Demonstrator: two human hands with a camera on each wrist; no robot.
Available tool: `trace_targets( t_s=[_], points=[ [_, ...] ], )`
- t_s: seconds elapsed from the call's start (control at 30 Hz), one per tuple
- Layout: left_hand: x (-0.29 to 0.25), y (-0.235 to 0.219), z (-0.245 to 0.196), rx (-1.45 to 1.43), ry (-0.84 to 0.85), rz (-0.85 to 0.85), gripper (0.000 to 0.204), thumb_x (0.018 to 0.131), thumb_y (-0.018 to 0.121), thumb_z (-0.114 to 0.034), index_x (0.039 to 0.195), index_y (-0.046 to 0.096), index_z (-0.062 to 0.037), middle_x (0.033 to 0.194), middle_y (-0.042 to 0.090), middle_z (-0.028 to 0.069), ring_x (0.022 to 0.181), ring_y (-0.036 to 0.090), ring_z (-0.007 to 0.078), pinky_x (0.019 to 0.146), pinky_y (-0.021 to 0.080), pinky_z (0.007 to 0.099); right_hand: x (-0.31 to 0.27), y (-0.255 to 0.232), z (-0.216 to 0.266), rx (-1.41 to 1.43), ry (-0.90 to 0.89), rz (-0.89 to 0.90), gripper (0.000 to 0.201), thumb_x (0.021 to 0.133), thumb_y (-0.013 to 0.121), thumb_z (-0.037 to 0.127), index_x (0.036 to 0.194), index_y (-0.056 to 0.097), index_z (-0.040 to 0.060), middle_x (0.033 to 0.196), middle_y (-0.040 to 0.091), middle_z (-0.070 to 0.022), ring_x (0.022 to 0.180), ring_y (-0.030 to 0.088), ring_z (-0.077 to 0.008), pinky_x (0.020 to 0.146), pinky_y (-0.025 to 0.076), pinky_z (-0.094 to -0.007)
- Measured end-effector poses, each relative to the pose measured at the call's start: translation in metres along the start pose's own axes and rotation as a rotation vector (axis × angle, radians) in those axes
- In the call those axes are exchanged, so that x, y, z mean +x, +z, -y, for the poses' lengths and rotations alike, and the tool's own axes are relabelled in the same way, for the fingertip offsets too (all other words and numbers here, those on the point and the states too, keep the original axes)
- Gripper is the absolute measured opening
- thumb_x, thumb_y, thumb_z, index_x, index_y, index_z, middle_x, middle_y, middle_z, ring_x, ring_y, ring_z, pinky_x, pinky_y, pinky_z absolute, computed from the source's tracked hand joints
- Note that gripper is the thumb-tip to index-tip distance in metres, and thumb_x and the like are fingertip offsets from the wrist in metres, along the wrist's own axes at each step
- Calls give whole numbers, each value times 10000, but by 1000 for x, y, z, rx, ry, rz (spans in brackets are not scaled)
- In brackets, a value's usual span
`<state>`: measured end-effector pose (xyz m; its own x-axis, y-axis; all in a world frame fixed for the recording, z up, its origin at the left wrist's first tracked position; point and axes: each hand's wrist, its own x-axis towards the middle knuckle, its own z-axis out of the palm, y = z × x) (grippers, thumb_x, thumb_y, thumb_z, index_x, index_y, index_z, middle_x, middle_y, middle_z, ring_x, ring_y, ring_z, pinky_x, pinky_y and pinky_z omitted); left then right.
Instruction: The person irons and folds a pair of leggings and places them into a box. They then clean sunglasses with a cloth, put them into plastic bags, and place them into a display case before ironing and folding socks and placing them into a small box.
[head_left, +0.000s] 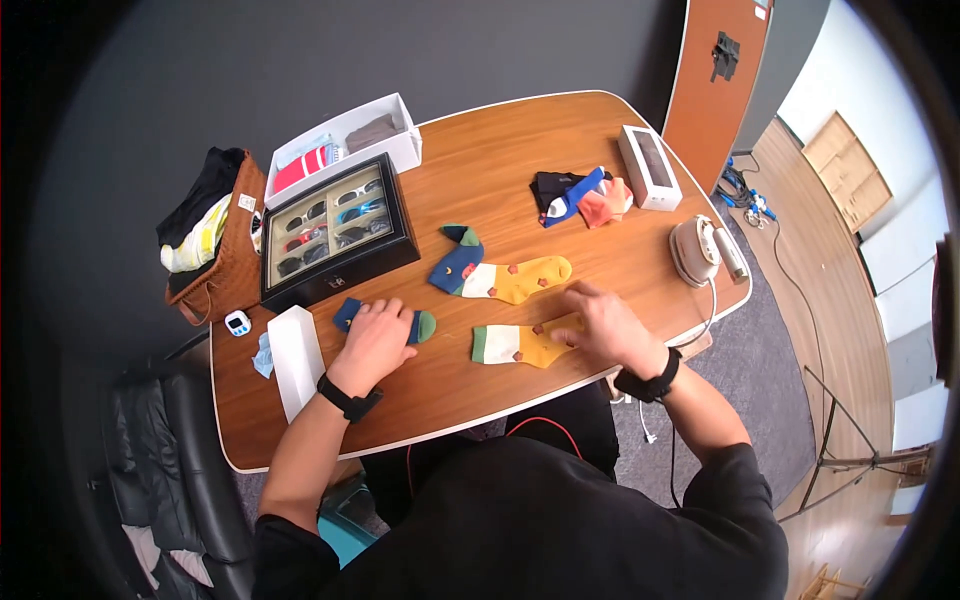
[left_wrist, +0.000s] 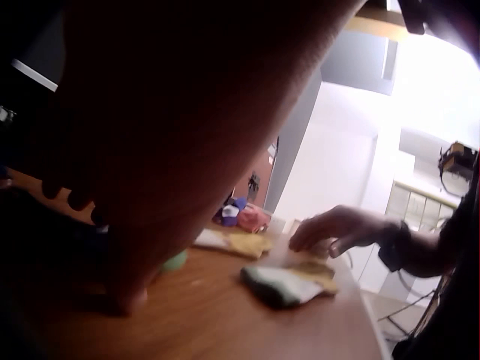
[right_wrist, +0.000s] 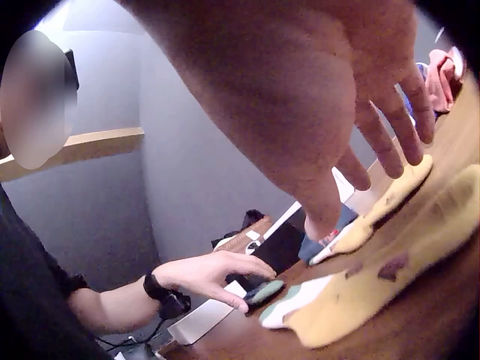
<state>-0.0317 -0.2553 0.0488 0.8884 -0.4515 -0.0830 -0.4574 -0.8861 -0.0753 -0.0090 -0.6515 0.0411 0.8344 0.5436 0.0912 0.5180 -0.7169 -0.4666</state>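
My left hand [head_left: 378,342] rests over a dark blue sock with a green end [head_left: 427,326], fingers spread and slightly bent; its middle is hidden beneath the hand. Above the far end of the lower yellow, white and green sock [head_left: 500,345] is my right hand [head_left: 610,325], fingers loosely extended. In the right wrist view, a gap shows between that hand [right_wrist: 367,97] and the patterned yellow sock [right_wrist: 375,285]. Farther up the table, a second yellow and white sock [head_left: 535,277] lies against a bent blue sock [head_left: 450,272].
Left are a sunglasses case [head_left: 400,245], a white open box [head_left: 405,150], a narrow white box [head_left: 295,360] and a wicker basket [head_left: 235,250] with clothes. Right of the socks are bunched black, blue and coral fabrics [head_left: 605,205], a windowed box [head_left: 650,190] and a corded white appliance [head_left: 692,250].
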Motion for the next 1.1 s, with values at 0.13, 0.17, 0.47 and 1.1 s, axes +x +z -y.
trace_targets(
  t_s=[0.13,0.17,0.47,1.1],
  points=[
    [59,-19,-21,-307,-21,-295,461,870,844,-301,1169,682,10,1153,696,200,1113,679,390,944,558,472,50,23,-10,-122,-79,-228,481,869,839,292,1269,695,66,1195,674,-185,1169,654,-390,996,535,-479],
    [82,-15,-24,-310,-49,-333,433,863,850,-306,1108,697,17,1098,713,186,1086,689,389,929,562,469,61,31,-12,-219,-58,-172,467,877,826,267,1280,696,69,1193,681,-185,1169,655,-390,996,536,-477],
    [167,-43,-1,-752,47,-279,259,965,704,-171,1143,665,12,1099,753,276,1055,748,402,874,587,467,82,50,-17,-116,-142,28,501,873,776,149,1358,678,71,1172,695,-167,1165,658,-376,1009,535,-476],
    [-56,9,-87,-356,304,-89,736,862,843,-388,1480,596,-73,1596,506,181,1503,437,369,1224,348,531,-56,-30,-47,-404,-71,-476,327,894,766,135,1204,706,51,1282,685,-180,1198,660,-377,996,535,-476]
  ],
)
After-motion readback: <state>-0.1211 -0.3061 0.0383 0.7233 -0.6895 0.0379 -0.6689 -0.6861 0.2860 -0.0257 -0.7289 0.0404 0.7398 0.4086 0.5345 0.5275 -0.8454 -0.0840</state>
